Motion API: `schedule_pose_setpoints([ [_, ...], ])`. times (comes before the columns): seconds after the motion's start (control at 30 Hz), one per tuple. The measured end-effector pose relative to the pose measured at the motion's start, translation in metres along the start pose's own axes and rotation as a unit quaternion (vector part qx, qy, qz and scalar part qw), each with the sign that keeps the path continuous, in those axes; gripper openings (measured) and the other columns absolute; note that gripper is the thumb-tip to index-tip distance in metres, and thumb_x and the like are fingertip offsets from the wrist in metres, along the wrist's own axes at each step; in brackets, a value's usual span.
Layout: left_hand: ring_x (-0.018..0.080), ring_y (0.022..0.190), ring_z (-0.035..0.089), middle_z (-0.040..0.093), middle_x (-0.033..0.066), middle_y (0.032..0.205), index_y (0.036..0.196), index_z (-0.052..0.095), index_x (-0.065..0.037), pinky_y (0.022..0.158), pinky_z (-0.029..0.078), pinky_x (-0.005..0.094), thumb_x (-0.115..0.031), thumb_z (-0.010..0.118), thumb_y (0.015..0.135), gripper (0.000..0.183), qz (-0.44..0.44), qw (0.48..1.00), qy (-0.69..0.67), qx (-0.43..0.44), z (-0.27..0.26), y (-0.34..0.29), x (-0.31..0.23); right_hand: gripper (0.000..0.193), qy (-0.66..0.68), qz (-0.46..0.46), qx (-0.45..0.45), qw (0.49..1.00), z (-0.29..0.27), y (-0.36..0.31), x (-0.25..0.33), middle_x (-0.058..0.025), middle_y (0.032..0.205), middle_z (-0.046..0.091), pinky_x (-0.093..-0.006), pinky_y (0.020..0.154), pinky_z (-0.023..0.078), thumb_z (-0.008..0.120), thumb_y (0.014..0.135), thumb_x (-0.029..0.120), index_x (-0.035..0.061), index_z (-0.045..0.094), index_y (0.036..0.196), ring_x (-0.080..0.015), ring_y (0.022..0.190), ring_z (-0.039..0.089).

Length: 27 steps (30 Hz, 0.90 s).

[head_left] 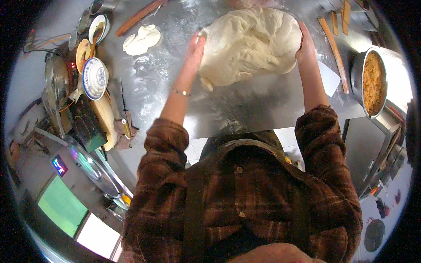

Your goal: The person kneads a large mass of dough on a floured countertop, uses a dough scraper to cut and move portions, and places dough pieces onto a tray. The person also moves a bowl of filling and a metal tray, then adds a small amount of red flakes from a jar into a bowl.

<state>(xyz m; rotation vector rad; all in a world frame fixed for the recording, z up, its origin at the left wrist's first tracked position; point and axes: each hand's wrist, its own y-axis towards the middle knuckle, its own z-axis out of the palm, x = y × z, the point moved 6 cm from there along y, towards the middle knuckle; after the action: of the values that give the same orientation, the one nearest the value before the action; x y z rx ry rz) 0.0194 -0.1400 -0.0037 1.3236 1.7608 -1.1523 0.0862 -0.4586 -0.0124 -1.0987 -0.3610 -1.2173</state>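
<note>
A large, soft mass of pale dough (250, 48) lies at the far middle of the floury metal worktop (245, 107), its top folded and uneven. My left hand (196, 50) grips its left side, and my right hand (305, 46) clasps the right side. Fingers of both hands are partly hidden behind the dough's edges. A small lump at the lower left hangs off the main mass. Left of my left hand sits a smaller flattened piece of dough (142, 40).
Rolling pins lie at the back left (140, 16) and on the right (334, 55), near a white scraper (328, 79). A metal bowl of orange shreds (373, 83) stands far right. Along the left are a patterned bowl (95, 79), a knife (126, 125) and a wooden board (104, 116).
</note>
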Motion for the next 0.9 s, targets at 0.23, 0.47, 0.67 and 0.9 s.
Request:
schedule_pose_setpoints([
  [0.23, 0.0185, 0.106, 0.044, 0.042, 0.0105, 0.123, 0.130, 0.031, -0.006, 0.089, 0.038, 0.0330, -0.040, 0.037, 0.090, 0.053, -0.189, 0.935, -0.274, 0.122, 0.036, -0.167, 0.023, 0.035, -0.220, 0.008, 0.251, 0.943, 0.100, -0.075, -0.027, -0.0043, 0.103, 0.058, -0.0299, 0.088, 0.041, 0.051, 0.085, 0.031, 0.0061, 0.055, 0.109, -0.0164, 0.101, 0.052],
  [0.47, 0.0277, 0.098, 0.049, 0.051, 0.0108, 0.108, 0.117, 0.045, -0.008, 0.081, 0.043, 0.0348, -0.015, 0.057, 0.077, 0.043, 0.120, 0.966, 0.224, -0.046, -0.039, -0.196, 0.047, 0.025, -0.453, -0.174, 0.371, 0.792, 0.126, -0.144, -0.088, -0.0050, 0.111, 0.056, -0.0282, 0.091, 0.038, 0.050, 0.087, 0.014, 0.0036, 0.055, 0.109, -0.0148, 0.104, 0.050],
  [0.67, 0.0261, 0.095, 0.050, 0.052, 0.0076, 0.106, 0.108, 0.051, -0.012, 0.077, 0.046, 0.0347, -0.014, 0.061, 0.071, 0.038, 0.252, 0.897, 0.363, 0.003, -0.027, -0.213, 0.047, 0.023, -0.510, -0.214, 0.319, 0.769, 0.115, -0.139, -0.084, -0.0040, 0.112, 0.054, -0.0254, 0.090, 0.037, 0.047, 0.088, 0.012, 0.0040, 0.055, 0.108, -0.0137, 0.105, 0.049],
  [0.9, 0.0240, 0.078, 0.055, 0.055, 0.0055, 0.084, 0.092, 0.057, -0.012, 0.066, 0.047, 0.0345, -0.014, 0.060, 0.074, 0.018, 0.227, 0.953, 0.179, -0.088, -0.038, -0.166, -0.001, 0.023, -0.610, -0.311, 0.261, 0.680, 0.119, -0.185, -0.093, -0.0042, 0.103, 0.059, -0.0303, 0.081, 0.043, 0.048, 0.086, 0.021, 0.0105, 0.061, 0.101, -0.0203, 0.092, 0.056],
])
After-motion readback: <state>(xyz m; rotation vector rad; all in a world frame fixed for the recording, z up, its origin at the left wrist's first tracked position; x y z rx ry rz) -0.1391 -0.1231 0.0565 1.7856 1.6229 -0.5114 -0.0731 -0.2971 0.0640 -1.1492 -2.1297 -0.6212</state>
